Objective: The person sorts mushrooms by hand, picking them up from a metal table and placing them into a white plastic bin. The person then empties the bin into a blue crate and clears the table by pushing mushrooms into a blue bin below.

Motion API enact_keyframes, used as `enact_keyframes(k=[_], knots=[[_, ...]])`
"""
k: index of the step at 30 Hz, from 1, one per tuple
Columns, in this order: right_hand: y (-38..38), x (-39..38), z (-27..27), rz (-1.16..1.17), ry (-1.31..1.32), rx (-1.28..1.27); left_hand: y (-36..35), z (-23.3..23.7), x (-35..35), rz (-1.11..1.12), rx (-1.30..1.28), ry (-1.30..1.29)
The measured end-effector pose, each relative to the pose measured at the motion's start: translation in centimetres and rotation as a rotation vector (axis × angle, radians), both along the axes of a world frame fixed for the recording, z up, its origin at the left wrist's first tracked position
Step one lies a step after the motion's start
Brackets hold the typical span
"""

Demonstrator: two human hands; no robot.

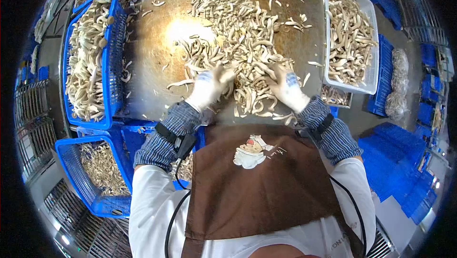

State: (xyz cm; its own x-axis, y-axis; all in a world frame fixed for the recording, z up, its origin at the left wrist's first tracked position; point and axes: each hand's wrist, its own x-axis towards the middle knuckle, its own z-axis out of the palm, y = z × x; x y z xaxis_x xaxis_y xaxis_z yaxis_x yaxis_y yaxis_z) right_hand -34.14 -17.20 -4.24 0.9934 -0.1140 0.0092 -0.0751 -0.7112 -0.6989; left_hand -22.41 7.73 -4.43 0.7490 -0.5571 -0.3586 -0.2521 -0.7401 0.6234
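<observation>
A long heap of pale, curved mushrooms (247,34) spreads over the worn metal table (152,43) and reaches down to its near edge. My left hand (209,86), in a white glove with soiled fingers, is at the left side of the heap. Its fingers are blurred by motion, and a pale mushroom (228,75) shows right at the fingertips; I cannot tell whether they grip it. On the right side, my gloved right hand (287,88) rests against the heap, thumb and fingers apart among the mushrooms. Loose mushrooms lie between both hands.
A blue crate (110,62) piled with mushrooms stands along the left edge, with another blue crate (90,205) of smaller pieces below. On the right is a white basket (373,50) of mushrooms. Stacked blue crates (395,158) stand on the floor beyond.
</observation>
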Motion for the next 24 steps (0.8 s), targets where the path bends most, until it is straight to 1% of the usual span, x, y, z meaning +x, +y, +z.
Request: enact_keyframes(k=[1,2,3,4,5,6,7,8,9,10,11,12,14,15,16,17,18,19,20,21,22,23,24], knots=[[-0.5,-0.7,1.0,0.049,-0.024,-0.071,-0.3,-0.4,-1.1,-0.278,0.014,-0.041],[-1.0,-1.7,0.6,0.049,-0.023,-0.074,-0.4,-1.5,-2.0,-0.56,0.028,-0.085],[-1.4,-3.0,-0.4,0.005,-0.044,-0.074,-0.2,-4.3,-3.3,-0.729,-0.247,-0.23],[-1.8,-4.0,-1.1,-0.04,-0.064,-0.075,-0.6,-4.4,-3.9,-0.902,-0.043,-0.323],[-2.4,-4.9,-1.7,-0.192,0.08,-0.025,-1.1,-5.3,-4.5,-0.91,-0.048,-0.335],[-3.1,-5.9,-3.6,-0.368,-0.05,0.141,-1.8,-6.2,-5.2,-0.916,-0.053,-0.347],[-4.1,-6.2,-3.7,-0.371,-0.129,0.051,-2.8,-4.3,-5.0,-0.945,0.159,-0.249],[-4.8,-6.6,-3.9,-0.374,-0.209,-0.038,-2.3,-4.8,-5.0,-0.949,0.154,-0.248],[-4.7,-7.2,-3.5,-0.379,-0.207,-0.04,-1.2,-5.5,-4.8,-0.846,0.032,-0.322],[-4.5,-8.0,-2.8,-0.223,-0.166,-0.046,-1.1,-4.4,-4.4,-0.742,-0.086,-0.395],[-4.3,-8.4,-2.5,-0.07,-0.128,-0.049,-0.9,-3.3,-4.0,-0.625,-0.064,-0.298],[-4.5,-8.7,-3.1,0.133,0.22,-0.176,-0.7,-2.5,-3.3,-0.445,-0.159,-0.215],[-2.4,-8.0,-3.2,0.266,0.112,-0.378,-1.2,-0.5,-1.2,0.033,-0.215,0.454],[-1.6,-6.8,-3.6,0.267,0.385,-0.421,-2.3,2.1,-0.2,0.129,-0.227,0.491],[-1.5,-6.1,-4.3,0.268,0.221,-0.491,-3.2,0.8,1.2,0.038,-0.244,0.417],[-1.8,-5.4,-4.9,0.257,0.273,-0.534,-3.9,-0.3,1.3,0.002,-0.208,0.414],[-1.9,-4.0,-4.4,0.244,0.327,-0.578,-5.8,1.5,1.2,-0.035,-0.172,0.413],[-2.2,-2.6,-3.9,0.146,0.43,-0.514,-7.3,-0.1,0.6,-0.12,-0.1,0.301],[-3.6,-2.9,-6.0,0.086,0.283,-0.561,-8.2,-1.4,-0.3,-0.255,-0.135,0.169],[-4.8,-3.1,-5.7,0.059,0.176,-0.513,-9.1,-3.7,-1.2,-0.354,-0.098,0.045],[-5.7,-3.4,-5.3,0.034,0.069,-0.467,-10.2,-4.4,-2.0,-0.451,-0.063,-0.079],[-6.5,-4.1,-5.5,-0.002,0.096,-0.349,-11.1,-5.1,-2.9,-0.476,0.057,-0.051],[-6.9,-5.2,-5.6,-0.007,0.1,-0.349,-11.2,-6.7,-3.4,-0.549,0.17,-0.071]])
